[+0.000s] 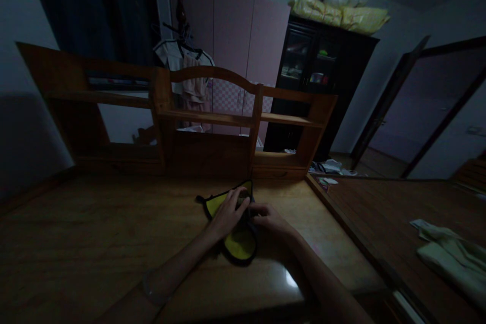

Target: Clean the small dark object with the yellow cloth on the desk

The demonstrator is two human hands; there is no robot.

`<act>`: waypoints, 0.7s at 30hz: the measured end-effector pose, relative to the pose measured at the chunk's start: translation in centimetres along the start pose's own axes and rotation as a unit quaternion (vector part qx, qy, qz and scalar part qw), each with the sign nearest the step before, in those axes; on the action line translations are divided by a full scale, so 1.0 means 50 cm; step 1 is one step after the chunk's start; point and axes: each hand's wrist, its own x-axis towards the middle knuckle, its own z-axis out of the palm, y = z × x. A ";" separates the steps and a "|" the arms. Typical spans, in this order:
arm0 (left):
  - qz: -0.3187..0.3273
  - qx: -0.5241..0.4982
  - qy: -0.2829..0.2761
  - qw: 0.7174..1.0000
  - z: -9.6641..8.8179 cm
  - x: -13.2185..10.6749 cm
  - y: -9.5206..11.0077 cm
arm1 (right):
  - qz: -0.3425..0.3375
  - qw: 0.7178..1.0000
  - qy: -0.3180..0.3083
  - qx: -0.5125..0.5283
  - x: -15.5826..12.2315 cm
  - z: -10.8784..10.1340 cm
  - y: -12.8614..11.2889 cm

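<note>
Near the middle of the wooden tabletop, a yellow cloth with a dark border lies flat under both hands. The left hand sits on its upper part, fingers curled and gripping the fabric. The right hand touches the cloth's right edge; in the dim light I cannot tell whether it pinches. Behind stands a wooden shelf unit. Pale green fabric lies well apart, far right.

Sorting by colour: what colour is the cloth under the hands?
The cloth is yellow with dark edging; the head view shows it.
</note>
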 end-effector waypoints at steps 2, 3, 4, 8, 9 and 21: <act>-0.008 -0.011 -0.002 1.000 -0.002 -0.001 0.002 | 0.005 1.000 -0.007 0.018 -0.002 0.000 0.002; -0.011 -0.014 -0.003 1.000 -0.003 -0.001 0.001 | 0.005 1.000 -0.008 0.024 -0.002 0.002 0.003; -0.013 -0.018 -0.003 1.000 -0.004 -0.001 0.000 | 0.004 1.000 -0.006 0.028 -0.001 0.004 0.005; -0.005 -0.025 -0.010 1.000 -0.001 0.002 -0.015 | -0.004 1.000 0.029 0.003 0.009 0.017 0.012; -0.001 -0.024 -0.012 1.000 0.000 0.003 -0.020 | -0.006 0.999 0.042 -0.015 0.012 0.020 0.013; -0.008 -0.015 0.003 1.000 0.000 0.005 -0.012 | -0.010 0.994 0.086 -0.061 0.016 0.015 0.001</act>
